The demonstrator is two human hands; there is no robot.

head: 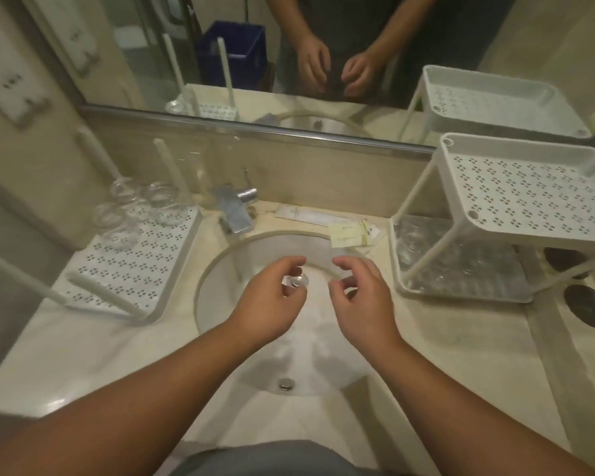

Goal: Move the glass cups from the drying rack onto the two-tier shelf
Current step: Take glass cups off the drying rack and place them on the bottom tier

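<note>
My left hand [272, 297] pinches a clear glass cup [296, 281] over the sink bowl, its thick round base showing between thumb and fingers. My right hand [358, 290] hovers just right of the cup with loosely curled fingers and holds nothing I can make out. The white perforated drying rack [145, 266] lies on the counter at left, with several glass cups [160, 201] at its far end. The white two-tier shelf [516, 187] stands at right. Its top tier is bare, and blurred glassware [461, 266] sits on the lower tier.
The round sink [220, 269] has a chrome tap [232, 209] behind it. Paper sachets [349, 233] lie by the sink's far rim. White rack legs [21, 280] stick out at the left. A mirror [289, 46] runs along the back wall. Dark round objects [588, 305] lie beside the shelf.
</note>
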